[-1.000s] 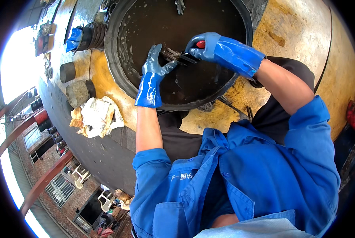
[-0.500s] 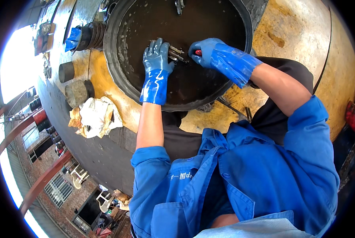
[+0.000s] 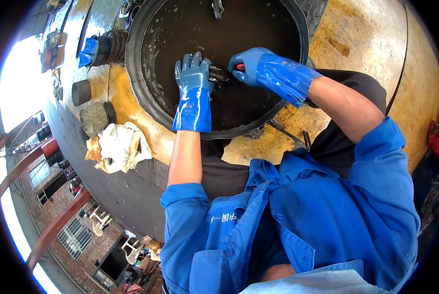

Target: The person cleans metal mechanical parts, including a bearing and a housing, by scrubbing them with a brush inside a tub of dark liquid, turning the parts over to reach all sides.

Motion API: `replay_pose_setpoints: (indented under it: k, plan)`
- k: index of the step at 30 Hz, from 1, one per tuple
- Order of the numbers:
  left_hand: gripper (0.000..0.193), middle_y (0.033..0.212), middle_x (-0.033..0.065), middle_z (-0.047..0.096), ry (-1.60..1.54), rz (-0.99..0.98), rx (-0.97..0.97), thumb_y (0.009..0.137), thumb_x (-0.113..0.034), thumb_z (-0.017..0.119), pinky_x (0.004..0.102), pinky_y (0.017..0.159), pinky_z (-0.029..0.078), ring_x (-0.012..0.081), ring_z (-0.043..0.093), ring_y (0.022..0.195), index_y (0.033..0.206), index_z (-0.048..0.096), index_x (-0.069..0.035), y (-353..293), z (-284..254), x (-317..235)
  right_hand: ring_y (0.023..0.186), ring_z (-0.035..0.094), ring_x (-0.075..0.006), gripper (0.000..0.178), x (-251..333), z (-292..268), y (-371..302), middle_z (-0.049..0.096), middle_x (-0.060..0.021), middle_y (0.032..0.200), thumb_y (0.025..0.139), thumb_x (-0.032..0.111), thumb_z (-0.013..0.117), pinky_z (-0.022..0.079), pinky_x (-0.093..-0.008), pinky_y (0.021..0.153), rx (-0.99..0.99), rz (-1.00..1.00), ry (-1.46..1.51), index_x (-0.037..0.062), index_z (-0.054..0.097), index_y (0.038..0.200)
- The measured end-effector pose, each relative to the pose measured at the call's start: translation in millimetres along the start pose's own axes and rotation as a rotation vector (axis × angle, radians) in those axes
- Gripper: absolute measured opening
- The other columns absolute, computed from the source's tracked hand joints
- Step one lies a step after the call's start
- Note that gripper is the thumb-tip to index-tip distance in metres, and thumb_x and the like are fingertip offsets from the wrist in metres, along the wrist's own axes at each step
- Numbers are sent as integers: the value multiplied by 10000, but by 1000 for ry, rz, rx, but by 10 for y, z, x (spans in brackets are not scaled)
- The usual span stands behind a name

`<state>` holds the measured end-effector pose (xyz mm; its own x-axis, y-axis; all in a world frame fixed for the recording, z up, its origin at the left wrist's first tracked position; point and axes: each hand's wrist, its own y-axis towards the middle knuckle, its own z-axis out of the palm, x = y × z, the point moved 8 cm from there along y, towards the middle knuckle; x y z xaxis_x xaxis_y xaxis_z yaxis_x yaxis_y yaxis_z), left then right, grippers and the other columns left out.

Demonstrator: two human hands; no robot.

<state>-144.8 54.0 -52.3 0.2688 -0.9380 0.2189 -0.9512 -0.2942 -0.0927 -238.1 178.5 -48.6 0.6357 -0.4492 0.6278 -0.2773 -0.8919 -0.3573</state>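
A small metal part is being held inside the round black basin, near its middle, above dark soapy liquid. The part is being clamped from the left by the left hand, gloved in blue, its grip closed on it. A red-handled tool is being gripped by the right hand, also gloved, and is being pressed to the part. A crumpled rag is lying outside the basin, left of its rim, beside a short grey cylinder.
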Motion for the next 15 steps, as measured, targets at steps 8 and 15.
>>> replay_pose_setpoints:
  k: [8,15]
  plan:
    - [537,1417,57,596,39,-71,277,696,-363,857,464,1183,323,256,474,1389,1182,726,-177,-72,182,54,979,712,-296,232,0,-64,28,749,-69,1047,877,230,676,575,-414,861,-5,15,3,189,733,1098]
    - [553,1215,95,718,-161,-253,572,757,-501,803,390,1021,516,285,672,1156,1162,741,-130,-95,321,95,989,708,-304,244,-76,-44,80,748,-75,1059,883,245,673,569,-416,880,37,61,-45,194,738,1112]
